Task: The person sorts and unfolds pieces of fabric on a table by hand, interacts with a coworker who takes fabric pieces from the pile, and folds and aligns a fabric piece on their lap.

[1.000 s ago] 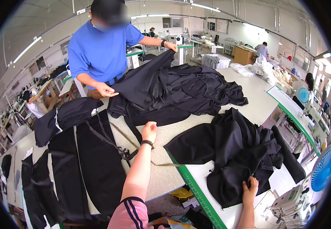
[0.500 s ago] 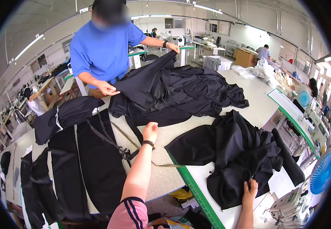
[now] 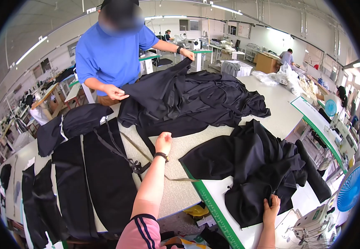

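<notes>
On the near right of the bench (image 3: 181, 195), we see a crumpled black garment (image 3: 250, 166) under our right hand (image 3: 272, 203), fingers bent at its lower edge; whether they pinch it, we cannot tell. Our left hand (image 3: 164, 142), curled closed on an outstretched arm, hovers or rests left of that garment; we cannot tell which. Pale surface lies between it and the garment, below the larger black pile (image 3: 205, 97).

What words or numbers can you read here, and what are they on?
I can't read any.
Green table edge: tiny ruler-like marks, too small to read.
Sewing machine at the lower right: a green label, too blurred to read.
Pale sheet on the far wall: too far away to tell.
</notes>
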Motion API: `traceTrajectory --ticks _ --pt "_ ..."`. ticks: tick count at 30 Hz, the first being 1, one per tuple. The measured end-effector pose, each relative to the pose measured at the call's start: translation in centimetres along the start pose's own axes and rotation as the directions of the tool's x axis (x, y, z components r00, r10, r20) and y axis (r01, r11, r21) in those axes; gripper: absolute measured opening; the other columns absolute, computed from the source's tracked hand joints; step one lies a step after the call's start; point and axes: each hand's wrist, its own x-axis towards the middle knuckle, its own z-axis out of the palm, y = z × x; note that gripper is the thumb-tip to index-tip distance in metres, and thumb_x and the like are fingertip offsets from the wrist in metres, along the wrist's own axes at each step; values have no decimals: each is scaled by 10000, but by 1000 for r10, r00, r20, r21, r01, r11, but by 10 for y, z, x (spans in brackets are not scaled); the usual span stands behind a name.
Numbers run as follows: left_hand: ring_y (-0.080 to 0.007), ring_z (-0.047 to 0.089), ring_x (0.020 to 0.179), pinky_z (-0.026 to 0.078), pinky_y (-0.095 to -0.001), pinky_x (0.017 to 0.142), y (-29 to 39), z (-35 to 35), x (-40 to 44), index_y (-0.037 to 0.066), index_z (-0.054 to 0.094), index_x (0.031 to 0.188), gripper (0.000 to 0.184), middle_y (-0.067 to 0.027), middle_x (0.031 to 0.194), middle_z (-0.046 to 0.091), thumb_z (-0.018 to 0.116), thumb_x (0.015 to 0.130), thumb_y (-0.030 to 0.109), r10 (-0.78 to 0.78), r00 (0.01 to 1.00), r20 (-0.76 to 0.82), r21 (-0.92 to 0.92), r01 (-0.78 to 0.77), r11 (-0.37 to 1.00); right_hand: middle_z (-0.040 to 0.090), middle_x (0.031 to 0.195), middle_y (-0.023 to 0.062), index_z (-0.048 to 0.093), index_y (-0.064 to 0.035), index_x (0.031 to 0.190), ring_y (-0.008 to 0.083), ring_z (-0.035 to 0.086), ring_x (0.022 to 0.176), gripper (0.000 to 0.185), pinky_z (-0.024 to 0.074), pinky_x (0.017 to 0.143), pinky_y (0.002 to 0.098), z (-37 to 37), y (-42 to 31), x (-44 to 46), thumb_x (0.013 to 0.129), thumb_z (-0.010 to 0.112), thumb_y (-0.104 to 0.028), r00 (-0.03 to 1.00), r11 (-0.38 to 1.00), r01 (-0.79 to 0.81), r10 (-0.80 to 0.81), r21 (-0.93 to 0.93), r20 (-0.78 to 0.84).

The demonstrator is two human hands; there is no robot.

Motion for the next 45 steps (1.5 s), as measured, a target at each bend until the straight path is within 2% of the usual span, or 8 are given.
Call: traceTrajectory --ticks 3,6,12,15,24,45 --pt "-217 654 800 512 -318 739 4 -1 -1 49 624 917 108 -103 853 668 608 810 55 3 1000 -4 14 -3 1000 583 919 116 572 25 931 276 502 903 211 403 826 336 0 0 0 742 654 -17 1000 1000 -11 11 1 3" --pt "-157 653 768 503 -280 725 4 -1 -1 55 624 905 93 -56 815 676 600 817 37 14 1000 -21 18 -13 1000 588 931 116 577 19 926 296 504 913 217 405 834 362 0 0 0 729 662 -12 1000 1000 -28 28 10 7" --pt "-161 654 765 504 -285 721 5 -1 -1 58 625 895 83 -62 816 678 597 819 41 21 1000 -23 21 -21 1000 587 936 114 576 15 929 294 501 920 223 402 840 362 0 -1 0 726 664 -15 999 999 -45 45 13 10" --pt "-216 655 809 509 -312 747 9 -4 -2 47 626 908 103 -105 859 668 604 808 39 -13 1000 8 9 13 1000 586 933 112 575 13 921 294 502 917 217 403 838 362 0 0 0 725 663 -13 999 999 -41 41 6 18" --pt "-231 657 818 511 -323 752 10 -4 -2 48 627 911 102 -112 880 671 593 815 52 -25 999 22 40 24 999 592 913 111 577 4 891 303 506 913 191 403 832 369 -2 -7 1 714 649 -4 999 999 -32 32 18 8" --pt "-221 657 810 510 -316 745 7 -3 -1 46 626 905 95 -109 865 669 589 818 54 -26 999 29 35 25 999 592 935 111 575 10 907 299 506 939 199 404 850 360 -3 -9 1 727 657 -10 998 998 -59 59 13 21"
